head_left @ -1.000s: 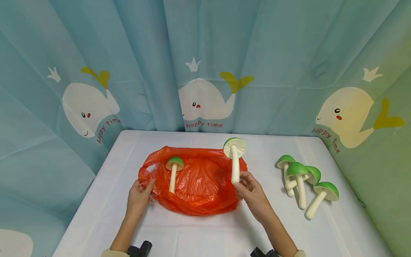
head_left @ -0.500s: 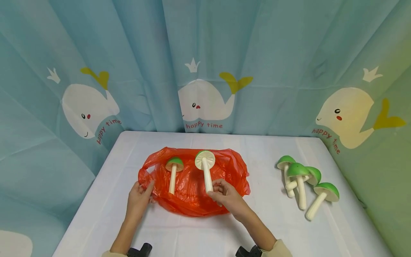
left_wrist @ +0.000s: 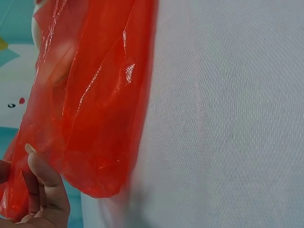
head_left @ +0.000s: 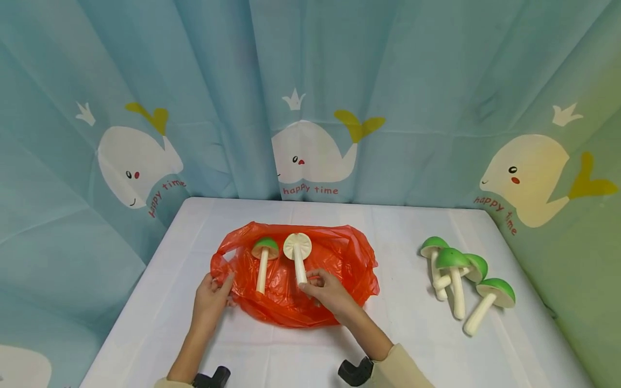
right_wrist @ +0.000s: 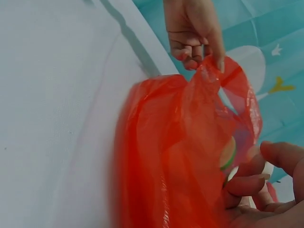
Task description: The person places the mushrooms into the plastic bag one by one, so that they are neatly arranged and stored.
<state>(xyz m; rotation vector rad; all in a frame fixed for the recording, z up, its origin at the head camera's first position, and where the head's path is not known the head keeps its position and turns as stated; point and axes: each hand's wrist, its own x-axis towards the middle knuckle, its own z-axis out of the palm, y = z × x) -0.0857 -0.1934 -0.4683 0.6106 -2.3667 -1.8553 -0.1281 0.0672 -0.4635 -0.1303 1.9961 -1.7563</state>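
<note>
I hold the left hand [head_left: 211, 299] in a curled thumb-and-finger pinch; the left forearm [head_left: 193, 347] extends forward and slightly inward. I set the right hand [head_left: 329, 295] likewise pinching, the right forearm [head_left: 366, 331] slanting farther inward. The hands are apart.

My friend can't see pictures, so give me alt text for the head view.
A right hand holds a slender cream mushroom by its stem at an open red plastic bag the left hand grips; a green-capped mushroom lies inside, four more at right.
</note>
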